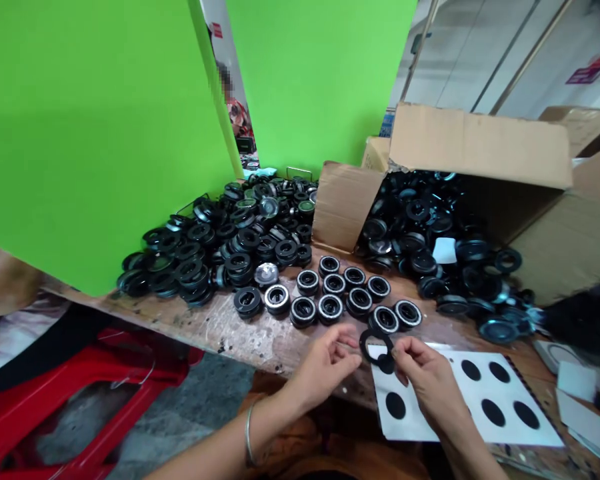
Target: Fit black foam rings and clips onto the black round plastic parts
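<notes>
Ring (364,347), black, is pinched between thumb and fingers of the right hand (427,375) over a corner of the sheet (420,423), the left hand (323,367) being held nearby, loosely spread.

Silver bangle (249,435), bare forearms (217,445), brown clothing (293,443)

A scuffed table (250,340) carries heaped round black parts (237,261), a cardboard box (480,143) and a white sheet (474,395).
</notes>
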`<state>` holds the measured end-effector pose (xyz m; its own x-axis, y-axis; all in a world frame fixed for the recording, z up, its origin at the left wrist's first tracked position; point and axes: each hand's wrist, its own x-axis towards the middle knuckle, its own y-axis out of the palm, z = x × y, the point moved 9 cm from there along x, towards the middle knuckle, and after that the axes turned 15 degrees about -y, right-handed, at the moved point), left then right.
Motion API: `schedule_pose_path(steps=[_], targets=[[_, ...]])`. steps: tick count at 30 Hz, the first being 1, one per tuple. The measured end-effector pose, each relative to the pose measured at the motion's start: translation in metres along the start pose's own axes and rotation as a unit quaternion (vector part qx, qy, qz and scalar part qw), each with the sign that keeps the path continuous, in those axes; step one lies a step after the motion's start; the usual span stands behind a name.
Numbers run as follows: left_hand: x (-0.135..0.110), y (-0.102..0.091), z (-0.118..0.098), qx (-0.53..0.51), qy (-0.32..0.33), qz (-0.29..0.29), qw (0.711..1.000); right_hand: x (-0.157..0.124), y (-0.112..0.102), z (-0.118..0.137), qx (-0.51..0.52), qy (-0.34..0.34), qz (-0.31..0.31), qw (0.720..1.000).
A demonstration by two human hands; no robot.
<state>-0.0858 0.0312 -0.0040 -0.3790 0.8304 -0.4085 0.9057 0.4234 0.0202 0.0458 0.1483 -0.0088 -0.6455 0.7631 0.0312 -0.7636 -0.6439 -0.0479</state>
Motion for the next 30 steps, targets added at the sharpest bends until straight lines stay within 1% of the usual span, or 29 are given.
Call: schedule_pose_path(steps=[1, 2, 3, 4, 5, 6, 7, 8, 9, 10, 12, 15, 18, 19, 21, 23, 24, 25, 27, 28, 30], targets=[[-0.002, -0.010, -0.007, 0.063, 0.041, -0.053, 0.996, 0.001, 0.001, -0.001, 0.015, -0.005, -0.015, 1.000], [-0.004, -0.019, -0.017, 0.136, 0.083, -0.111, 0.981, 0.003, 0.001, -0.003, 0.031, -0.006, -0.026, 0.999], [-0.005, -0.026, -0.027, 0.214, 0.120, -0.169, 0.955, 0.004, 0.002, -0.005, 0.046, -0.003, -0.035, 0.998], [-0.004, -0.030, -0.036, 0.288, 0.146, -0.215, 0.922, 0.004, 0.003, -0.007, 0.060, 0.003, -0.040, 0.997], [0.000, -0.032, -0.042, 0.353, 0.159, -0.247, 0.888, 0.005, 0.004, -0.008, 0.073, 0.012, -0.042, 0.996], [0.005, -0.033, -0.047, 0.404, 0.160, -0.270, 0.860, 0.005, 0.005, -0.010, 0.084, 0.020, -0.043, 0.995], [0.011, -0.034, -0.049, 0.442, 0.155, -0.282, 0.838, 0.005, 0.006, -0.010, 0.091, 0.027, -0.045, 0.994], [0.016, -0.035, -0.051, 0.468, 0.149, -0.286, 0.822, 0.005, 0.006, -0.011, 0.095, 0.032, -0.046, 0.994], [0.019, -0.034, -0.051, 0.485, 0.150, -0.281, 0.815, 0.005, 0.006, -0.012, 0.096, 0.038, -0.045, 0.994], [0.019, -0.033, -0.051, 0.492, 0.157, -0.268, 0.814, 0.004, 0.005, -0.012, 0.096, 0.044, -0.044, 0.993], [0.013, -0.029, -0.046, 0.486, 0.179, -0.225, 0.825, 0.002, 0.005, -0.013, 0.091, 0.053, -0.034, 0.994], [-0.007, -0.025, -0.031, 0.458, 0.199, -0.149, 0.853, 0.000, 0.011, -0.015, 0.084, 0.064, 0.000, 0.994], [-0.026, -0.033, -0.016, 0.400, 0.187, -0.110, 0.890, -0.001, 0.025, -0.019, 0.090, 0.074, 0.042, 0.992], [-0.029, -0.039, -0.012, 0.366, 0.173, -0.105, 0.908, -0.001, 0.030, -0.020, 0.096, 0.076, 0.050, 0.991], [-0.030, -0.054, 0.000, 0.264, 0.120, -0.104, 0.951, 0.001, 0.039, -0.024, 0.104, 0.078, 0.051, 0.990], [-0.026, -0.066, 0.017, 0.115, 0.043, -0.096, 0.988, 0.004, 0.046, -0.029, 0.104, 0.084, 0.044, 0.990], [-0.023, -0.068, 0.027, 0.034, 0.000, -0.085, 0.996, 0.005, 0.049, -0.032, 0.104, 0.090, 0.041, 0.990], [-0.020, -0.067, 0.037, -0.044, -0.041, -0.069, 0.996, 0.007, 0.053, -0.034, 0.107, 0.097, 0.041, 0.989], [-0.015, -0.058, 0.053, -0.160, -0.108, -0.030, 0.981, 0.009, 0.061, -0.038, 0.115, 0.110, 0.051, 0.986], [-0.014, -0.053, 0.057, -0.196, -0.127, -0.016, 0.972, 0.010, 0.064, -0.040, 0.118, 0.116, 0.057, 0.985], [-0.012, -0.047, 0.061, -0.237, -0.139, -0.007, 0.961, 0.012, 0.069, -0.041, 0.118, 0.123, 0.067, 0.983]])
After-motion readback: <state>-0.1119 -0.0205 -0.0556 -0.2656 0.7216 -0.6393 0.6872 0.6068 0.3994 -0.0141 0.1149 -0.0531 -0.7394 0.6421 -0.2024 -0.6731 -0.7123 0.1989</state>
